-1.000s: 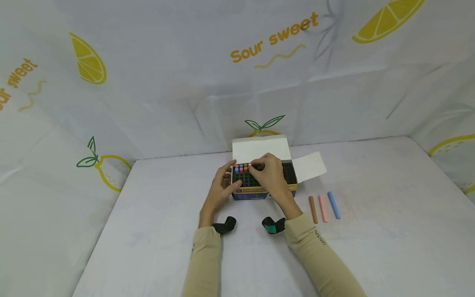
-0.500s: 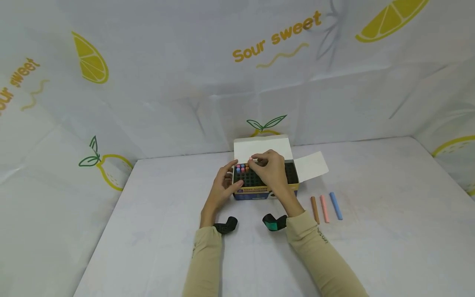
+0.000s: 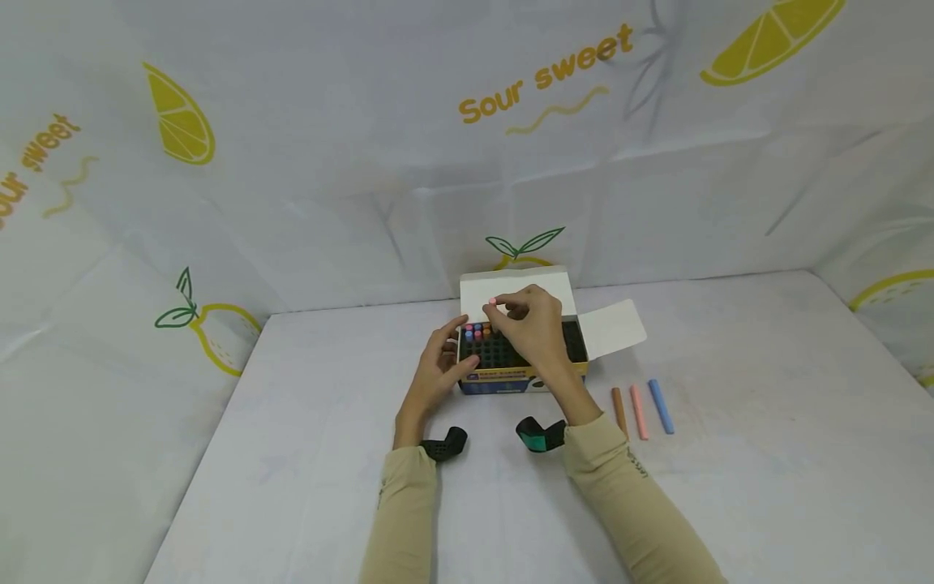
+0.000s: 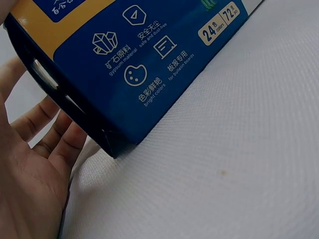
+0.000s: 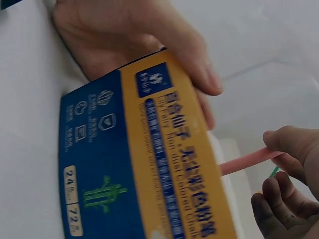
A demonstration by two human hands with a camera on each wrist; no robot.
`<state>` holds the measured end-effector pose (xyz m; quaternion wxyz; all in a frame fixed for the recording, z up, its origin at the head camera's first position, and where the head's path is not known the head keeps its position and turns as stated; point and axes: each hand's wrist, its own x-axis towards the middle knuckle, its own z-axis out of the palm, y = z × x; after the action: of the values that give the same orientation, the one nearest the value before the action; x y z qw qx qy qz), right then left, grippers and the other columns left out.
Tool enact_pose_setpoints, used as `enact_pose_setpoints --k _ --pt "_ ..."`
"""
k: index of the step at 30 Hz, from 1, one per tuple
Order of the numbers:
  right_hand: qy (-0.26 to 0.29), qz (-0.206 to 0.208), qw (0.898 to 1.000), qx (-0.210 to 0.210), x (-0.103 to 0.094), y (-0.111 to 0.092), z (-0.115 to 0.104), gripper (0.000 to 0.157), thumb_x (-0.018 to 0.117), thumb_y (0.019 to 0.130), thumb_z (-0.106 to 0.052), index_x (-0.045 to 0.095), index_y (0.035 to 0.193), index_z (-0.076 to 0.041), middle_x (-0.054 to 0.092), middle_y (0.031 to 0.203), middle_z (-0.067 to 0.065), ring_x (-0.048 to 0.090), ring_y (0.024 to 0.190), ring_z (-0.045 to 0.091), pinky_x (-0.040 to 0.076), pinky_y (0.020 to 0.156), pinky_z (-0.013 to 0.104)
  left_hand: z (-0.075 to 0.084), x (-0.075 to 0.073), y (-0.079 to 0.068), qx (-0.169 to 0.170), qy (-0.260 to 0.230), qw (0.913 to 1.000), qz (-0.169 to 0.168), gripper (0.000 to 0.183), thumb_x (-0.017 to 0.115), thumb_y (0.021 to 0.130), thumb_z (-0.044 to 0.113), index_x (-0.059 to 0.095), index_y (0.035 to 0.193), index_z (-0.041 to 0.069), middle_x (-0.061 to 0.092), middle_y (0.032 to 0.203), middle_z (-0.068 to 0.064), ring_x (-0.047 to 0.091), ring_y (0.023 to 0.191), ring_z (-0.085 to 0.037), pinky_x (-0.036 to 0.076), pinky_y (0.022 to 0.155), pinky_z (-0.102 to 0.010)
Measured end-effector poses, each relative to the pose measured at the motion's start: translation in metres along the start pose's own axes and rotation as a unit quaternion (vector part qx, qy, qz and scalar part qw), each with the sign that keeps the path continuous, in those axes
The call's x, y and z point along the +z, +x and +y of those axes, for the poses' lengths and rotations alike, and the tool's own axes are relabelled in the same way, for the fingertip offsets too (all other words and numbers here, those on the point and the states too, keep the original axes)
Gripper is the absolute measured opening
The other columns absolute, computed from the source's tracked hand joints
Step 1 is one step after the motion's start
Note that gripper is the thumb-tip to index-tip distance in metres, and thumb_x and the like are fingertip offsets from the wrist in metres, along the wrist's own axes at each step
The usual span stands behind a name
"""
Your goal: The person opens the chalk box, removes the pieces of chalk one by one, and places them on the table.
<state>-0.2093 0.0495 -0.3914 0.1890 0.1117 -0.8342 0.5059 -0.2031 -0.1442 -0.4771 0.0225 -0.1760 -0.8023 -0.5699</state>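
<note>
A blue and yellow chalk box [image 3: 503, 383] stands with its lid raised at the back. My left hand [image 3: 432, 373] grips its left end, thumb over the front edge and fingers along the side. Above the box, my right hand [image 3: 536, 328] pinches a pink chalk stick [image 5: 249, 162] between thumb and forefinger. In the right wrist view the stick's lower end is hidden behind the box's top edge. Several chalks with pink, blue and orange tops [image 3: 477, 332] sit in the black holder's [image 3: 496, 354] back left holes.
Right of the box lie three loose chalks: brown [image 3: 619, 410], pink [image 3: 639, 412] and blue [image 3: 661, 405]. A white side flap [image 3: 611, 328] sticks out to the box's right. A patterned white cloth [image 3: 328, 227] rises behind the table.
My right hand has moved up, drawing the pink chalk stick higher out of the box. My left hand keeps its grip on the box's left end.
</note>
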Motion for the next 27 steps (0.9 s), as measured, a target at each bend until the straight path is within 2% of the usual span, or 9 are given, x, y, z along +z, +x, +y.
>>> enact_pose_setpoints --k 5,13,22,27 --pt "0.015 0.003 1.000 0.003 -0.007 0.001 -0.009 0.024 0.080 0.088 -0.015 0.080 0.102 0.005 0.067 0.091 0.021 0.067 0.080 0.032 0.049 0.070 0.031 0.000 0.001 -0.001 -0.002 0.005 1.0000 -0.001 0.075 0.068 0.091 0.050 0.042 0.156 0.026 0.049 0.136 -0.015 0.049 0.111 -0.021 0.046 0.095 -0.037" --pt "0.019 0.001 1.000 0.000 -0.019 -0.004 -0.019 0.022 0.081 0.086 -0.014 0.080 0.098 0.004 0.067 0.091 0.020 0.068 0.080 0.031 0.055 0.076 0.040 -0.001 0.002 -0.002 -0.002 0.000 1.0000 -0.001 0.073 0.069 0.091 0.044 0.041 0.156 0.024 0.049 0.137 -0.016 0.048 0.110 -0.019 0.046 0.094 -0.036" --pt "0.037 -0.012 0.999 0.019 -0.036 -0.020 -0.023 0.020 0.081 0.085 -0.012 0.080 0.097 0.004 0.066 0.091 0.017 0.066 0.076 0.026 0.051 0.070 0.024 0.002 0.000 -0.001 -0.002 0.000 1.0000 -0.002 0.072 0.068 0.091 0.036 0.041 0.157 0.023 0.049 0.134 -0.017 0.049 0.108 -0.021 0.047 0.094 -0.038" --pt "0.036 -0.012 0.999 0.016 -0.045 -0.028 -0.024 0.016 0.081 0.084 -0.010 0.081 0.094 0.003 0.065 0.090 0.016 0.065 0.075 0.023 0.051 0.069 0.022 0.002 0.001 -0.001 -0.001 0.011 0.9999 0.002 0.073 0.068 0.091 0.044 0.042 0.156 0.024 0.049 0.131 -0.017 0.049 0.109 -0.021 0.047 0.094 -0.038"
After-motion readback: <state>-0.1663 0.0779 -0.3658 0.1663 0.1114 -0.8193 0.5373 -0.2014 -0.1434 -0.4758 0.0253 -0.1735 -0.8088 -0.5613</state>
